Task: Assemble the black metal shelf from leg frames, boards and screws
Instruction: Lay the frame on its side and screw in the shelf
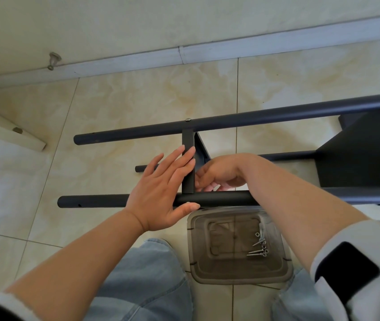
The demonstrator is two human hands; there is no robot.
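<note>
The black metal shelf lies on its side on the tiled floor. Its far leg tube (242, 120) and near leg tube (91, 201) run left to right. A black board (188, 144) stands on edge between them, and another black board (365, 149) sits at the right. My left hand (163, 191) lies flat with straight fingers against the middle board, thumb under the near tube. My right hand (219, 173) reaches behind that board with curled fingers; what it holds is hidden. A screw head (188, 120) shows on the far tube.
A clear plastic container (240, 272) sits by my knees, holding several screws and washers (259, 247). A wall with a baseboard (184, 55) runs along the back. A pale panel edge (8, 126) and a door stopper (53, 61) lie at left.
</note>
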